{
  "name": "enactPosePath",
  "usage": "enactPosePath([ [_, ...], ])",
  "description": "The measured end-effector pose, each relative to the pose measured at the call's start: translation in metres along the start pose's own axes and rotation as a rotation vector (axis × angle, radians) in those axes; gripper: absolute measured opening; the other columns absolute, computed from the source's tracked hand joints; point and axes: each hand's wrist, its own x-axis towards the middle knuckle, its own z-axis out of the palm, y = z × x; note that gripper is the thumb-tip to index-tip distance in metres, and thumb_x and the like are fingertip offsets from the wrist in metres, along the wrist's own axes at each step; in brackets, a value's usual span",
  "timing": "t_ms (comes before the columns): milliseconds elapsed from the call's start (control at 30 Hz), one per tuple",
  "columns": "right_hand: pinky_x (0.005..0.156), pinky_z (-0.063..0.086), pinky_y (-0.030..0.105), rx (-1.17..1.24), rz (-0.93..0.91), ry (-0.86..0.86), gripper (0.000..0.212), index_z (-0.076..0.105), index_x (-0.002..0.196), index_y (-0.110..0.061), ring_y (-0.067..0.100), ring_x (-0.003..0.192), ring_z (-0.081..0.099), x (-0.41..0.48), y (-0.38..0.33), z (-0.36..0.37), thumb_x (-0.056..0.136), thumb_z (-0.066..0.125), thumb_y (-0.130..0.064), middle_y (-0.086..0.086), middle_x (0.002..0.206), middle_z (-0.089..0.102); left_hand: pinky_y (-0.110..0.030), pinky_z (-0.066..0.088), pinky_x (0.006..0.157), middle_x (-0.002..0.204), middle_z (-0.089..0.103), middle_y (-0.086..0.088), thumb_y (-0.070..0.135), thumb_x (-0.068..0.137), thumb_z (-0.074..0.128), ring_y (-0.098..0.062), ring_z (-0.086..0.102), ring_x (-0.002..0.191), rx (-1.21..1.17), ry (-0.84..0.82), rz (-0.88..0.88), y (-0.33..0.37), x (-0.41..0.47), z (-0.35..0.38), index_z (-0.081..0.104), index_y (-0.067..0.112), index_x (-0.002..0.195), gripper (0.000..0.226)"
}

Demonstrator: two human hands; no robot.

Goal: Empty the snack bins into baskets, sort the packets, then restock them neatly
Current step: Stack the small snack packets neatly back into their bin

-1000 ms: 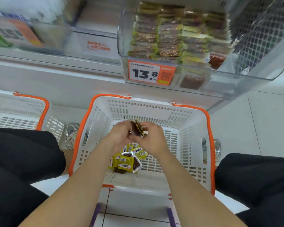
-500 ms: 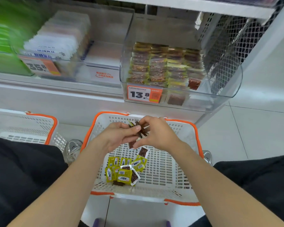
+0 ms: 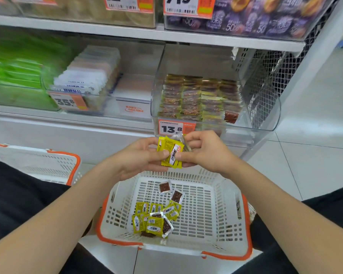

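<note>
Both hands were up over the basket, and both were on the same little stack. The left hand (image 3: pixel 139 158) had its thumb curled onto the front of the yellow packets (image 3: pixel 170 153), fingers closed in behind. The right hand (image 3: pixel 206 153) pinched that same stack from its right edge, thumb low, fingers bent over the top. The stack was upright and slightly fanned, labels toward the camera, held above the far rim of the white, orange-edged basket (image 3: pixel 229 214) and just in front of the orange price tag (image 3: pixel 171 128) reading 13.8.

Down on the basket floor, a heap of loose packets (image 3: pixel 152 221) lay toward the near left, mostly yellow, a few showing brown through a clear window. Two brown-window packets (image 3: pixel 164 187) lay side by side a little farther in, apart from the heap.

Behind the hands, on the low shelf, the clear bin (image 3: pixel 265 117) held stacked packets (image 3: pixel 198 99) in neat rows against its left side. One bin to the left held white packets (image 3: pixel 91 76), and beyond those sat blurred green packs (image 3: pixel 12 72). A second basket (image 3: pixel 48 165) stood on the floor at the left, beside a black-trousered leg (image 3: pixel 18 194). Purple bags (image 3: pixel 255 20) filled the upper shelf at far right.
</note>
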Motion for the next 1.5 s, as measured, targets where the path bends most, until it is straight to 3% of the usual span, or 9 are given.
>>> enactPosePath([
  [167,0.076,0.066,0.05,-0.019,-0.086,0.174,0.017,0.072,0.106,-0.011,0.022,0.078,0.079,-0.009,-0.009,-0.007,0.092,0.077,-0.003,0.002,0.087,0.081,-0.046,0.062,0.093,0.121,0.075,-0.019,0.007,0.1,0.066,-0.036,0.073,0.111,-0.066,0.095,0.043,-0.002,-0.006,-0.004,0.064,0.007,0.131,0.031],
  [300,0.076,0.059,0.04,-0.358,-0.499,0.53,0.017,0.068,0.09,-0.03,0.006,0.077,0.072,-0.011,-0.002,0.006,0.083,0.084,-0.027,-0.017,0.084,0.075,-0.046,0.064,0.085,0.119,0.074,-0.022,0.003,0.102,0.06,-0.038,0.074,0.107,-0.226,0.185,0.017,-0.008,-0.004,0.006,0.059,0.001,0.131,0.029],
  [467,0.058,0.058,0.043,-0.896,-0.828,0.423,0.019,0.071,0.096,-0.016,0.028,0.078,0.071,-0.007,0.022,0.022,0.086,0.082,-0.028,-0.001,0.094,0.072,-0.043,0.062,0.09,0.126,0.071,-0.025,-0.007,0.099,0.055,-0.037,0.073,0.109,-0.336,0.045,0.115,-0.004,-0.007,0.02,0.06,0.0,0.133,0.035],
  [667,0.094,0.056,0.035,-0.811,-0.712,0.18,0.031,0.079,0.108,-0.023,0.018,0.107,0.068,-0.007,0.027,0.011,0.093,0.072,-0.05,0.0,0.144,0.059,-0.046,0.063,0.079,0.127,0.07,-0.025,0.004,0.103,0.047,-0.038,0.073,0.101,-0.43,0.076,0.132,0.0,-0.009,0.013,0.054,0.009,0.14,0.038],
  [800,0.084,0.053,0.031,-0.63,-0.582,0.304,0.024,0.072,0.094,-0.025,0.006,0.099,0.063,-0.004,0.022,0.014,0.081,0.089,-0.037,-0.01,0.112,0.067,-0.037,0.063,0.067,0.122,0.072,-0.021,-0.009,0.1,0.045,-0.032,0.074,0.085,-0.356,0.107,0.15,0.0,-0.007,0.017,0.053,0.013,0.139,0.046],
  [933,0.081,0.057,0.037,-0.38,-0.347,0.32,0.053,0.06,0.121,-0.039,0.008,0.086,0.067,-0.004,0.017,0.009,0.078,0.09,-0.044,-0.025,0.106,0.066,-0.047,0.064,0.084,0.131,0.069,-0.021,-0.014,0.101,0.043,-0.041,0.073,0.106,-0.302,0.112,0.173,-0.002,-0.006,0.019,0.05,0.012,0.142,0.048],
  [1167,0.074,0.056,0.039,-0.433,-0.203,0.342,0.009,0.066,0.107,-0.031,0.02,0.081,0.068,-0.003,0.021,0.007,0.099,0.07,-0.029,-0.012,0.088,0.07,-0.053,0.06,0.095,0.128,0.07,-0.017,-0.013,0.101,0.048,-0.041,0.071,0.114,-0.232,0.121,0.174,-0.004,-0.005,0.025,0.051,0.014,0.139,0.047],
  [1400,0.087,0.057,0.045,0.152,0.048,0.342,0.007,0.056,0.115,-0.023,0.024,0.102,0.069,-0.014,0.007,0.011,0.109,0.056,-0.026,0.002,0.109,0.072,-0.052,0.061,0.093,0.118,0.075,-0.015,-0.015,0.1,0.046,-0.038,0.074,0.108,-0.204,0.234,0.191,-0.007,-0.001,0.036,0.053,0.018,0.132,0.047],
  [1500,0.085,0.058,0.036,0.173,-0.062,0.255,0.027,0.054,0.131,-0.037,0.017,0.104,0.068,-0.019,0.001,0.014,0.111,0.05,-0.021,-0.008,0.118,0.069,-0.053,0.061,0.092,0.116,0.074,-0.015,-0.018,0.097,0.047,-0.04,0.074,0.105,-0.208,0.245,0.212,-0.008,-0.001,0.042,0.054,0.02,0.13,0.05],
])
